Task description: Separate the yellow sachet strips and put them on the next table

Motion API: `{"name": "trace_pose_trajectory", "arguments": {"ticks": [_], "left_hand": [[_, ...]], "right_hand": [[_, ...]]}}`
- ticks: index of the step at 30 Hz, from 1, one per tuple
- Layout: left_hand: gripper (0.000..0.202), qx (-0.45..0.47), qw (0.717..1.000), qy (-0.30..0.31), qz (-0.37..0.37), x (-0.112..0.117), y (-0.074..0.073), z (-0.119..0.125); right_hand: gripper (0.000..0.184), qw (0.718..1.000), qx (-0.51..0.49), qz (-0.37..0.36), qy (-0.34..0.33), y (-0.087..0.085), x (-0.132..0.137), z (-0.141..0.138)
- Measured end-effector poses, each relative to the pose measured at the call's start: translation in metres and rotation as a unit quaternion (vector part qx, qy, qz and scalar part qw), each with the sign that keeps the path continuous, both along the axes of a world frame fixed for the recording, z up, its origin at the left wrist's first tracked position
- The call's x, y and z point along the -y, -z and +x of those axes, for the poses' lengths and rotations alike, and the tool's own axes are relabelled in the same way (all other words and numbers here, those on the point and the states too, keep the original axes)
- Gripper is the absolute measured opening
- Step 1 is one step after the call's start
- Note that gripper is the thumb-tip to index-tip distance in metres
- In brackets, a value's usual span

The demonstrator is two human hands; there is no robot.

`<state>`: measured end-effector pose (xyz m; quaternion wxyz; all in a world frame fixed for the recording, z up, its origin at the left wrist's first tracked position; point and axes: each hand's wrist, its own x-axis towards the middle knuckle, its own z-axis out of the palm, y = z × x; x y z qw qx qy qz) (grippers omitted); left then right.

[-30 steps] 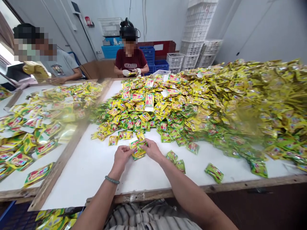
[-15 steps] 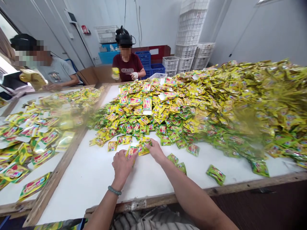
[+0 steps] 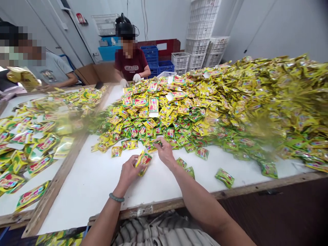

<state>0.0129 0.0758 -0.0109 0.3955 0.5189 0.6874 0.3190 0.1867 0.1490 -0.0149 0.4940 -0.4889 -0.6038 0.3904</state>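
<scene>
My left hand (image 3: 128, 171), with a beaded bracelet at the wrist, grips a small printed carton (image 3: 145, 162) in yellow, green and red. The carton is tilted, with its upper end toward the pile. At the near edge of the heap, my right hand (image 3: 165, 152) pinches a small green packet (image 3: 156, 142), partly hidden by the fingers. Yellow and green packets form a large pile (image 3: 184, 118) just beyond both hands. A yellow packet (image 3: 116, 151) lies on the white tabletop (image 3: 102, 184) left of the carton, and green packets (image 3: 181, 162) lie beside my right forearm.
A wooden strip (image 3: 61, 177) divides off the left section, where many printed cartons (image 3: 42, 164) lie. More cartons (image 3: 153, 105) rest on the pile. Two co-workers stand across the table, one in a dark red shirt (image 3: 132, 66). White crates (image 3: 200, 37) are stacked behind.
My right hand has moved away from the carton to the pile's edge and now pinches a green packet. My left hand has tilted the carton more upright. The co-worker's gloved hands have lowered to the table.
</scene>
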Motion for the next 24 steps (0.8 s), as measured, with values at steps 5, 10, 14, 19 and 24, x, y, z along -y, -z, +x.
{"name": "trace_pose_trajectory", "arguments": {"ticks": [5,10,14,19,24], "left_hand": [[0.051,0.256,0.964,-0.072,-0.005,0.003,0.005,-0.003],[0.051,0.297,0.952,-0.059,-0.035,0.005,0.001,0.004],[0.050,0.295,0.955,-0.034,-0.027,0.003,0.001,0.008],[0.053,0.330,0.941,-0.065,-0.049,0.000,0.002,0.005],[0.053,0.386,0.915,-0.097,-0.062,-0.001,0.000,0.005]], "right_hand": [[0.009,0.993,0.080,-0.046,-0.074,0.001,0.003,0.004],[0.009,0.980,0.084,-0.078,-0.165,0.002,0.002,0.011],[0.007,0.979,0.070,-0.064,-0.179,0.005,0.005,0.008],[0.030,0.986,0.012,-0.057,-0.158,0.013,0.004,0.003],[0.016,0.992,0.010,-0.025,-0.120,0.011,0.006,0.002]]}}
